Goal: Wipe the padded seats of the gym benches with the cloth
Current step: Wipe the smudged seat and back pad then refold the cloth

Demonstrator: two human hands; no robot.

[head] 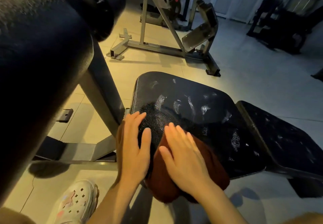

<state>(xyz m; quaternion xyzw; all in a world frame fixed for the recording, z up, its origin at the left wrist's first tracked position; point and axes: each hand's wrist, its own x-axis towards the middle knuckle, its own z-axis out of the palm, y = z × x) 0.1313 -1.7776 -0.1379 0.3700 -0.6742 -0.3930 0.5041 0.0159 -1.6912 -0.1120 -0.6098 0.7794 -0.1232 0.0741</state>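
seat: black cracked padded bench seat point(201, 112)
cloth: dark red folded cloth point(206, 155), seat's 6 o'clock edge
right hand point(185, 155): flat on cloth, fingers spread
left hand point(134, 145): flat on seat at 8 o'clock, fingers spread

Dim, warm-lit left — blurred, warped edges

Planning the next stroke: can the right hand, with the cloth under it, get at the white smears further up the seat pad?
Probably yes. The right hand lies flat on the brown cloth at the near edge of the seat pad, and the white smears sit just beyond its fingertips on bare padding. The left hand rests off to the side.
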